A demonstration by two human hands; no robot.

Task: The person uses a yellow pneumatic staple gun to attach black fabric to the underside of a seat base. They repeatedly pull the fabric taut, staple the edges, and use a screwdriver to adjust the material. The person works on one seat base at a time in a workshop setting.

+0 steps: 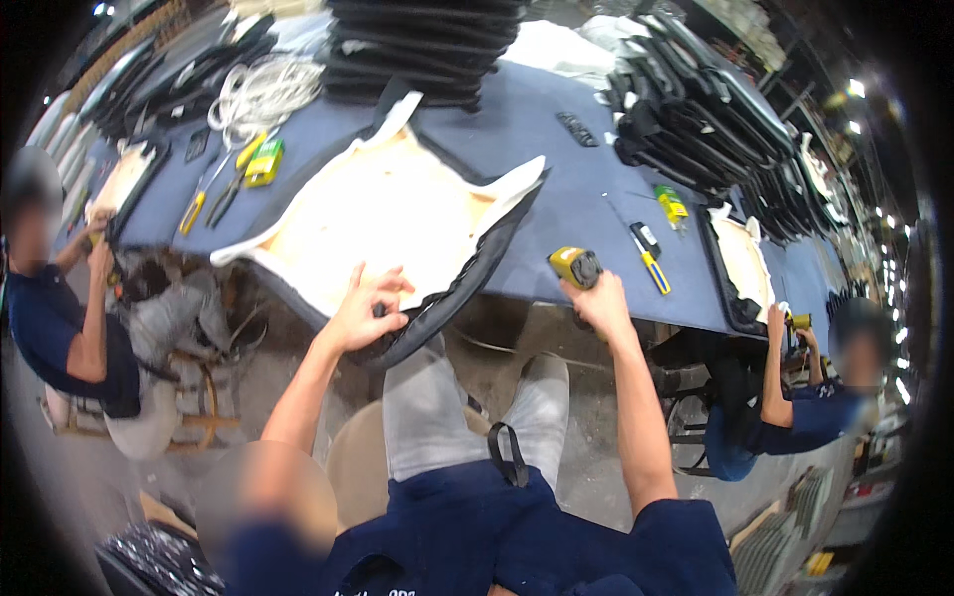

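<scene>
A seat panel [373, 214] lies on the blue table in front of me, its pale board facing up. Around it runs a padded black cover [487, 263], with white strips flaring out at the corners. My left hand [373, 308] is at the panel's near edge, its fingers curled and a bit of the black cover between thumb and fingers. To the right, at the table's front edge, my right hand [603, 303] grips a yellow and black staple gun [576, 266], held apart from the panel. The tool's lower part is mostly hidden by the hand.
Stacks of black covered panels [422, 50] stand behind, with more [696, 109] at back right. Pliers [229, 199], a screwdriver [651, 263], yellow-green boxes [264, 161] and white cord [263, 99] lie on the table [556, 189]. Co-workers sit left [75, 308] and right [820, 397].
</scene>
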